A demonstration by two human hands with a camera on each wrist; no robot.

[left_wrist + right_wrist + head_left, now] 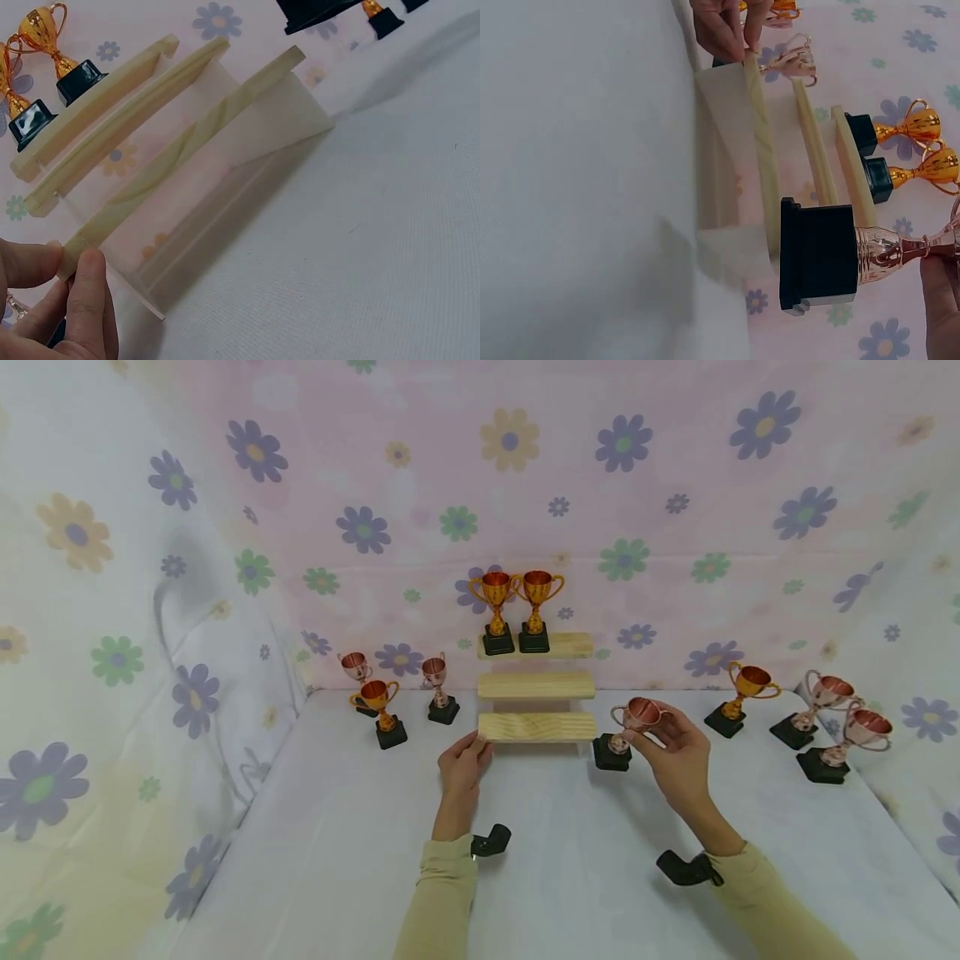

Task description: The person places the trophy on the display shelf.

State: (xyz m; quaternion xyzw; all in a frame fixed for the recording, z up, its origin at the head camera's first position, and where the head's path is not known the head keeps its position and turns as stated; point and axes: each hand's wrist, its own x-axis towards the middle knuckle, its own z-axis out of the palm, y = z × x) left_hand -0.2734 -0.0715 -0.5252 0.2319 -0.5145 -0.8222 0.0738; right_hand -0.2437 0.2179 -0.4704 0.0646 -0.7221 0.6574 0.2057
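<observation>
My right grip (678, 752) pinched the rose-gold trophy (642, 714) around its stem, just beyond the right end of the lowest step (537, 727), raised off the counter (555, 843). I judged it light, stiff and slick, its thin handles fragile; the stem suited holding. Its long axis stood nearly upright, cup up, base down. My left grip (462, 768) pinched the step's left end.

R hand (943, 309) & held trophy (871, 255) cut off in R-wrist view, far-L pink cup (355, 666) part. behind gold cup (386, 718)
</observation>
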